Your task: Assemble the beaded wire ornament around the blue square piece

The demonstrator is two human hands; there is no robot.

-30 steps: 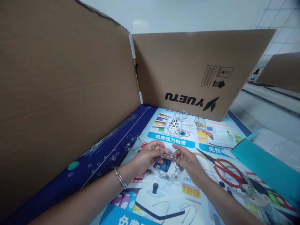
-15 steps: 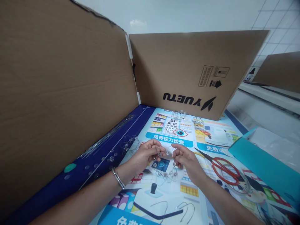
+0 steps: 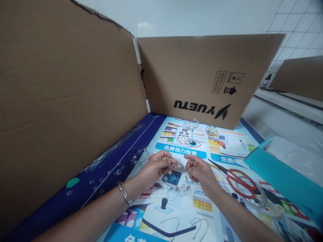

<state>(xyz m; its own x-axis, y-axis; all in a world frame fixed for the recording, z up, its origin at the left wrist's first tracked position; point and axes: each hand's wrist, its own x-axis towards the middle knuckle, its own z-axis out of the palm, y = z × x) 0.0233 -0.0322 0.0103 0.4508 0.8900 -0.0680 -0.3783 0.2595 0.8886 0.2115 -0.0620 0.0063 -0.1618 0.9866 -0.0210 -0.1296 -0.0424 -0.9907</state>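
A loop of thin wire with clear beads (image 3: pixel 178 189) hangs between my two hands over the printed sheet. My left hand (image 3: pixel 160 163), with a silver bangle on its wrist, pinches the upper left part of the loop near a few beads. On the loop's right side, my right hand (image 3: pixel 198 168) has its thumb and fingers closed on the wire. The two hands are a small gap apart, and the wire curves across that gap.
Red-handled scissors (image 3: pixel 241 183) lie at the right beside a clear ring and a teal box (image 3: pixel 282 181). Beaded wire bundles (image 3: pixel 138 156) and loose beads (image 3: pixel 118 171) are at the left. Bent wires (image 3: pixel 199 225) lie in front. Cardboard panels (image 3: pixel 202 74) stand behind and left.
The whole view has shifted slightly, with the surroundings a little further left. Both hands keep nearly the same pose on the beaded wire loop.
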